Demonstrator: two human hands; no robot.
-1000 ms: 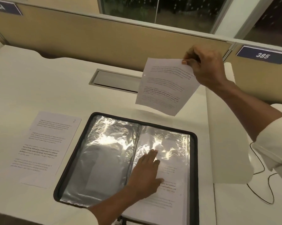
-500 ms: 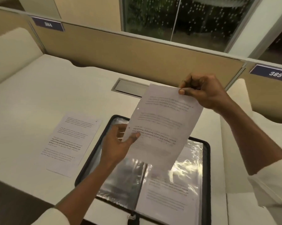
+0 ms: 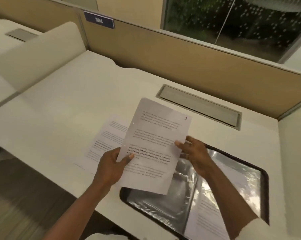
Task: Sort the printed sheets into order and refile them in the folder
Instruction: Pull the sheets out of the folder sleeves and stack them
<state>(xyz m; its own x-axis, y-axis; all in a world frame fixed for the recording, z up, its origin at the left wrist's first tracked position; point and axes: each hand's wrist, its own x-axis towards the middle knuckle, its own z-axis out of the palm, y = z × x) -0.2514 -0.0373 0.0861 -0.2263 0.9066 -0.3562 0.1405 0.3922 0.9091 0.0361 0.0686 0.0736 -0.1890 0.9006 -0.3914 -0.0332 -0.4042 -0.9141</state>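
Sheets first, all from the head view. The held sheet point(image 3: 155, 149) is up off the desk point(image 3: 63, 108), tilted so that its top leans to the right. It hangs over the near-left corner of the folder point(image 3: 266, 187) and over the right part of the second sheet point(image 3: 106, 141). It carries blocks of print, one of them bold, two punch holes down its left edge, and a small mark in its far-right corner that is too blurred to read.

The left hand point(image 3: 111, 168) pinches the left edge of the held sheet, thumb on the printed face and fingers beneath. The right hand point(image 3: 195, 153) grips the right edge, thumb tip on the face; its fingers are mostly behind the paper. The two hands are apart, a sheet's width between them.

The second sheet lies flat on the desk, just left of the folder. The folder is open on the near-right part of the desk, black-rimmed, its clear sleeves shining. A filed sheet point(image 3: 208, 219) shows inside the right-hand sleeve.

Farther back, a metal hatch point(image 3: 199, 106) is set into the desk. Behind it stands a tan partition point(image 3: 163, 54) with a blue number plate point(image 3: 99, 20) at its far-left end, and a dark window point(image 3: 232, 19) beyond. A cream divider point(image 3: 37, 52) stands at the left.
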